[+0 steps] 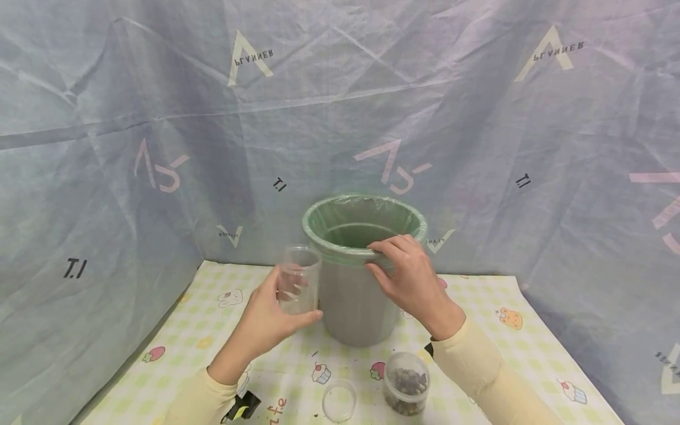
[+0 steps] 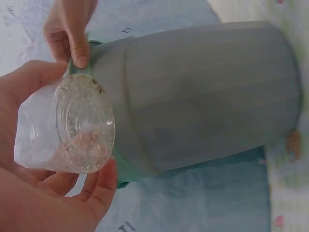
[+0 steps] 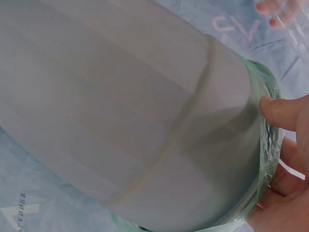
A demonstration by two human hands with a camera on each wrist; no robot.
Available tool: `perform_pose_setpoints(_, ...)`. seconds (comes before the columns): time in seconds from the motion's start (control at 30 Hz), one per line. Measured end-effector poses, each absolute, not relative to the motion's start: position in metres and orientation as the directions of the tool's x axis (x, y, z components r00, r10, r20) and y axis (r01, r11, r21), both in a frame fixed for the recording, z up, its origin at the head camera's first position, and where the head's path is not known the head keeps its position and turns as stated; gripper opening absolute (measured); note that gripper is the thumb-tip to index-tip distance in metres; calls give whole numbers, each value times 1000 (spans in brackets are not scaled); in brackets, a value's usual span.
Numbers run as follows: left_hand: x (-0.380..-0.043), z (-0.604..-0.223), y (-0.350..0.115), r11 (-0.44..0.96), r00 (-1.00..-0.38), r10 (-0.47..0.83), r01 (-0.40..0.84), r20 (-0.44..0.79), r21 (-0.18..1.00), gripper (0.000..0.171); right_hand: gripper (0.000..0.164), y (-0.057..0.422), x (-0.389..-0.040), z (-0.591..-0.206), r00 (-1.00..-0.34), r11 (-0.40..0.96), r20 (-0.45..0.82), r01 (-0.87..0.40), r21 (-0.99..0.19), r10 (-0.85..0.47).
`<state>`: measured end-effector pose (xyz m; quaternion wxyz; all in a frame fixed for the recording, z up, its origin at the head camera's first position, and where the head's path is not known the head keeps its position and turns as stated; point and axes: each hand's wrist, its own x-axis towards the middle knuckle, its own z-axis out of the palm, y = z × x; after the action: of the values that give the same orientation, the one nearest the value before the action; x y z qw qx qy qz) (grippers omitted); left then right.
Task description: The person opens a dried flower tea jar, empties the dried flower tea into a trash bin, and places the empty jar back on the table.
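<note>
My left hand (image 1: 265, 316) grips a clear plastic cup (image 1: 300, 289), held upright beside the left of the trash can in the head view. In the left wrist view, bits of dark grit cling to the bottom of the cup (image 2: 84, 123). The grey trash can (image 1: 358, 307) stands upright, with a green bag (image 1: 366, 255) folded over its rim. My right hand (image 1: 414, 277) pinches the bagged rim at the near right, fingers over the edge and thumb outside. In the right wrist view the thumb (image 3: 280, 112) presses on the green bag (image 3: 263, 82).
A clear jar (image 1: 406, 383) with dark pebble-like bits inside stands near the front of the table. Left of it lies a round clear lid (image 1: 339, 401). A checked cloth (image 1: 478, 354) with cartoon prints covers the table, and a grey-blue fabric (image 1: 329, 136) hangs behind.
</note>
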<state>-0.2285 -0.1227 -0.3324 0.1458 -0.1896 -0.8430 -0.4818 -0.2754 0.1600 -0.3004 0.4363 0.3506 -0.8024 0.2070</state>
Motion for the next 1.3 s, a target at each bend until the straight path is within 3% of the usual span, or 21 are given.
perform_pose_setpoints(0.53, -231, -403, -124, 518, -935, 247, 351, 256, 780, 87, 34, 162, -275, -300, -369, 669, 852, -742, -30, -371)
perform_pose_setpoints(1.3, -223, -455, -133, 478, -953, 286, 229, 97, 848, 95, 32, 161, -276, -301, -366, 661, 852, -749, -32, -374)
